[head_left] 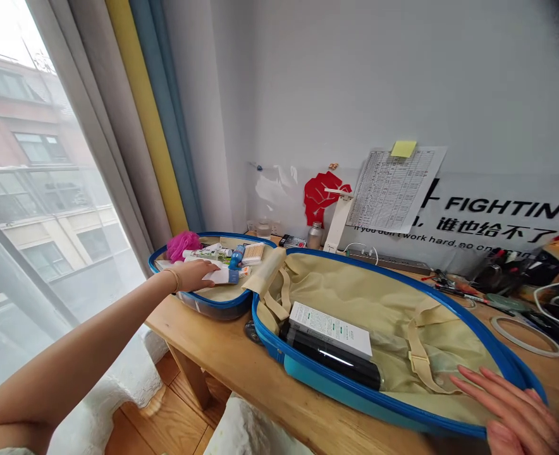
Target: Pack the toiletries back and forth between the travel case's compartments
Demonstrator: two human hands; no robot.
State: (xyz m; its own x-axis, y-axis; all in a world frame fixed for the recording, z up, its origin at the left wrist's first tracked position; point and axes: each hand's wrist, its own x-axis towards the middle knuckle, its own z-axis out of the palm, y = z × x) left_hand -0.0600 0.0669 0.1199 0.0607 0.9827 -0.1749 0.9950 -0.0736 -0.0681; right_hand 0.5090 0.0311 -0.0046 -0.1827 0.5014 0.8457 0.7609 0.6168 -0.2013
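Reaching over the near left rim of the left shell (213, 308) of an open suitcase (355, 397), the person's left hand (196, 276) has its fingers at a white packet (222, 276), which lies toward that shell's near right edge; from where I stand I cannot tell whether they have closed on it or merely touch it. Handling the small toiletries looks to be the step in hand, and shifting this packet would call for a light pinch and a lift straight up, since a blue bottle (236, 256) lies just beyond it and a cotton-swab box (253, 254) beside that, with a magenta mesh bath pouf (183, 245) at the left rim. The right hand (511, 404), fingers spread and nothing visible in them, is at the near right rim of the right shell (341, 278); whether it touches, I cannot say. In there a printed white box (331, 328) and a glossy black cylinder (331, 360) lie side by side along the near edge, with bare cream lining toward the far rim. The suitcase sits close to the worktop's (217, 338) near edge, so margin there looks slim, while a power strip (398, 261) lines the far edge
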